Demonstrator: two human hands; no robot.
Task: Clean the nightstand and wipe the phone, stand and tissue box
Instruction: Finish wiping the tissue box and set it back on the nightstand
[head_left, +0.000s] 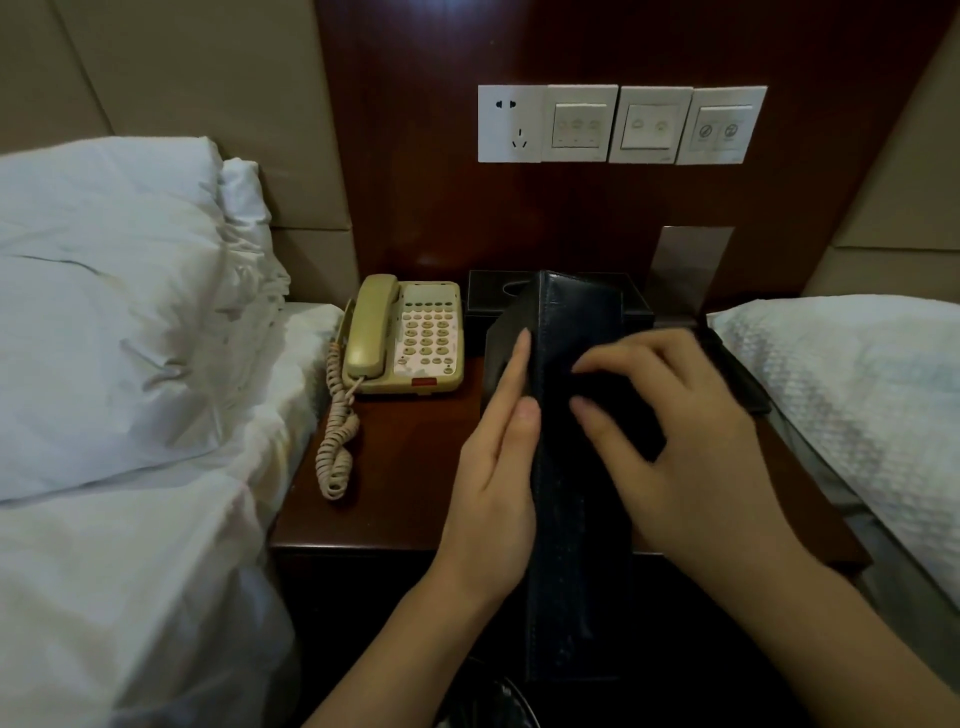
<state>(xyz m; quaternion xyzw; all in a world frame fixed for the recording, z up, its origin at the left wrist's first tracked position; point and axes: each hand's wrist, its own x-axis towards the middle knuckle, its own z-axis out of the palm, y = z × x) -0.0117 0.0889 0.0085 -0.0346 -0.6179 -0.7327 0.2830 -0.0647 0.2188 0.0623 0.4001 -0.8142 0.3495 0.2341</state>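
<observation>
Fingers (597, 415) of the right hand (691, 441) curl over a dark cloth (618, 400) and press it on the top face of a long dark blue leather box (576, 519), the one being wiped. The left hand (498, 467) lies flat on the box's left side, fingers straight, thumb on the top edge, holding it steady without gripping. The box is lifted above the front of the dark red wooden nightstand (405, 467). Its long side runs from the person's body out toward the wall, and its far end points at the black tissue box (493, 291) at the back. I think it could slip, because the flat left hand only presses on it. If it drops, it might hit the cream push-button phone (410, 338) just beside it on the left, or its curly cord (337, 431).
</observation>
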